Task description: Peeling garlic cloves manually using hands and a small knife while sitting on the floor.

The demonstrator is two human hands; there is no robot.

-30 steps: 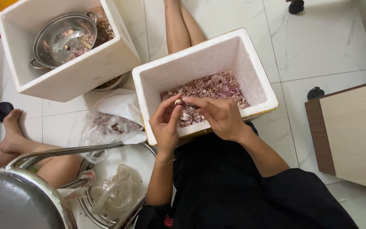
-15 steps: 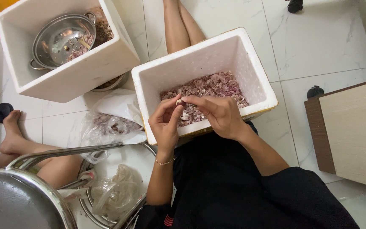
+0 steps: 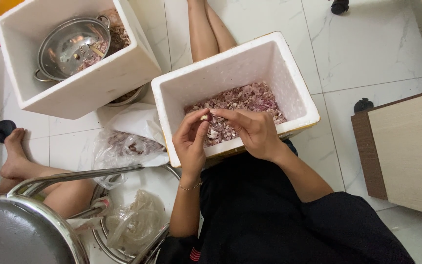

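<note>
Pinched a small bulb (image 3: 204, 117) between thumb and forefinger of the left hand (image 3: 190, 144), fingers closed on it; met it from the other side with the fingertips of the right hand (image 3: 252, 131), also closed on it, the remaining fingers curled loosely. Held the bulb just above the near edge of the white foam box (image 3: 289, 73), over the bed of purple skins (image 3: 242, 98) lying inside. Judged best done with the bulb kept low over the box so loose skin dropped in; with a steady left pinch and only the right fingertips picking; with light pressure, the bulb being small and likely slippery once bare.

Beyond the hands: a crumpled plastic bag (image 3: 123, 151) on the tiled floor just left of the box; a second foam box (image 3: 98, 83) farther left, with a metal pot (image 3: 72, 46) sitting in it; a wooden cabinet (image 3: 406, 151) to the right.

Could not make out how much skin was left on the bulb, the fingers covering most of it; probably a shallot, though too small to be sure. Cut off at the lower left a shiny metal stool (image 3: 20, 239); hid part of a wire basket (image 3: 108, 239) beneath clear plastic; left unclear whose bare foot (image 3: 13, 151) lay at the left edge.
</note>
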